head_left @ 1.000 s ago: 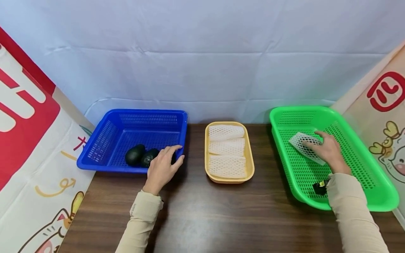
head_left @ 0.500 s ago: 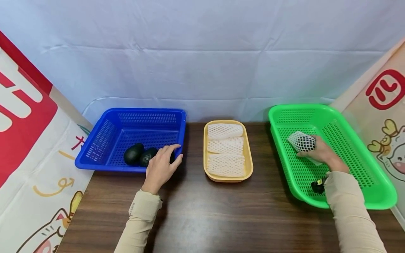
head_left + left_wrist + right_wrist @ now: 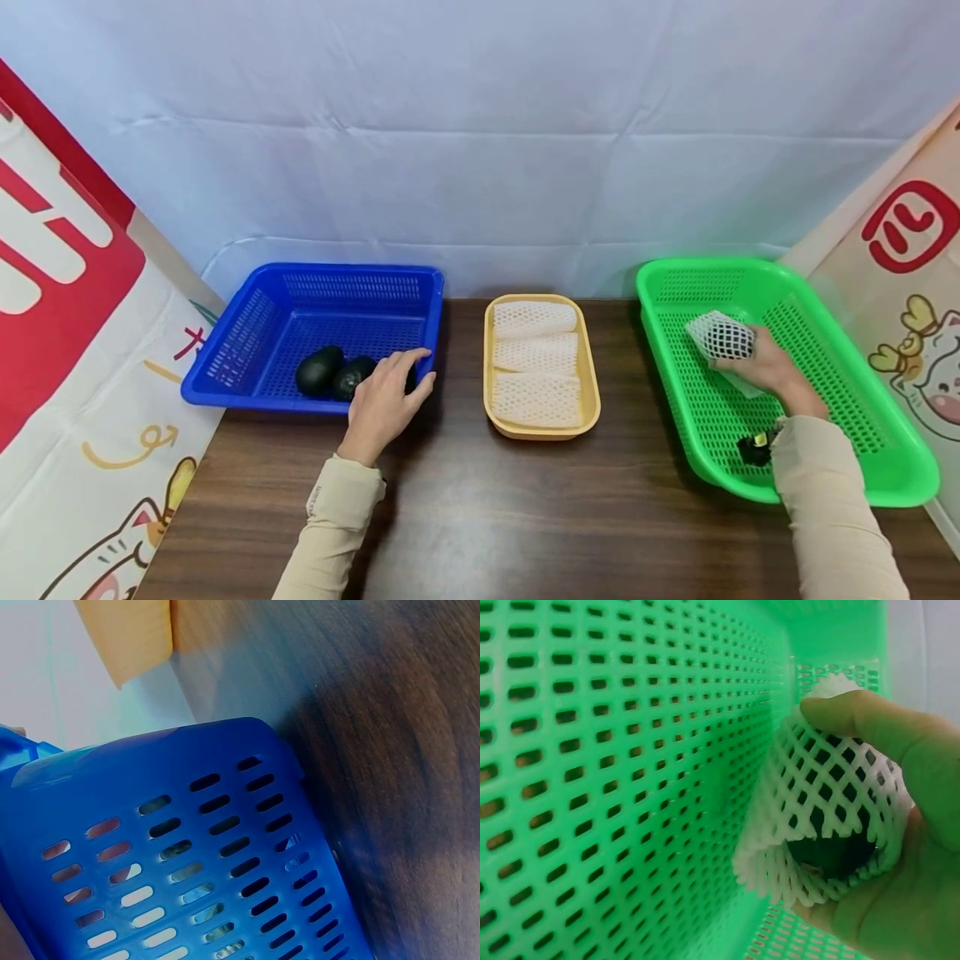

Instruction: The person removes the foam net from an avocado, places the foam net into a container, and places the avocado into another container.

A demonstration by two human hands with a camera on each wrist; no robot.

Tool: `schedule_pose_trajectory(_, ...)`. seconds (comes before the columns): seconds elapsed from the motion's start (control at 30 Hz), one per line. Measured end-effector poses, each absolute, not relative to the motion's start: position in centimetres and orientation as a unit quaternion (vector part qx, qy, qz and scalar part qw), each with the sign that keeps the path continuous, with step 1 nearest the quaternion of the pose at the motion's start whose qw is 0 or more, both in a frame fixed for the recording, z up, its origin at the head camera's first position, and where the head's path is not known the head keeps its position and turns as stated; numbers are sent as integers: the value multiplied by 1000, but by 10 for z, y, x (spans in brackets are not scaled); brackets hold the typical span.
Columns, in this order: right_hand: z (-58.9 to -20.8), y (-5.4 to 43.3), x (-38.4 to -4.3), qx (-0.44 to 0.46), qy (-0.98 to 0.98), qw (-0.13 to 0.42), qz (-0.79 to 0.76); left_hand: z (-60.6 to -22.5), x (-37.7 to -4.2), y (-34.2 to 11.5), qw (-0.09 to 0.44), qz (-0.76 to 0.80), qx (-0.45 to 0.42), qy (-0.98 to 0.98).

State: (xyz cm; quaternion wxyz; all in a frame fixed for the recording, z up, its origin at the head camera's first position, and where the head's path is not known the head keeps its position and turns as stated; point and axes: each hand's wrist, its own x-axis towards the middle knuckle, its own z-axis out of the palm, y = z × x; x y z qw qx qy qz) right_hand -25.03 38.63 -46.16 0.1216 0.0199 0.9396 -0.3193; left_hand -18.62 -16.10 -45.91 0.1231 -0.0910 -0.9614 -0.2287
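Observation:
My right hand [image 3: 765,362] grips a dark avocado in a white foam net sleeve [image 3: 722,335] inside the green basket [image 3: 877,392]. In the right wrist view, the thumb lies over the foam net [image 3: 829,776], and the dark fruit shows through its open end. More white foam shows just below it in the head view. My left hand [image 3: 382,406] rests with relaxed, spread fingers at the front right corner of the blue basket [image 3: 255,398]. Two dark avocados [image 3: 320,371] lie in that basket, close to the fingers; another dark shape is mostly hidden under the hand.
Between the baskets stands a yellow tray [image 3: 592,408] with three flat foam net sleeves [image 3: 536,398] in it. A small black item with a yellow patch [image 3: 753,450] appears near the right cuff, in the green basket. A pale cloth backdrop [image 3: 480,183] rises behind the wooden table [image 3: 510,517].
My right hand has closed round the foam-netted avocado and tilted it, so its dark netted side shows more. The left hand has stayed at the blue basket's corner.

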Motion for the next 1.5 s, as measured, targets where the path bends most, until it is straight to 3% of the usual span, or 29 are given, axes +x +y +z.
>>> schedule_pose_trajectory(0.47, -438, 362, -244, -7, 939, 32, -343, -462, -187, -162, 140, -219, -102, -960)
schedule_pose_trajectory(0.9, -394, 306, -223, -70, 942, -65, -321, -464, -185, -162, 186, -207, -135, -951)
schedule_pose_trajectory(1.5, -396, 228, -180, -156, 913, -65, -372, -465, -170, -155, 233, -215, -191, -929)
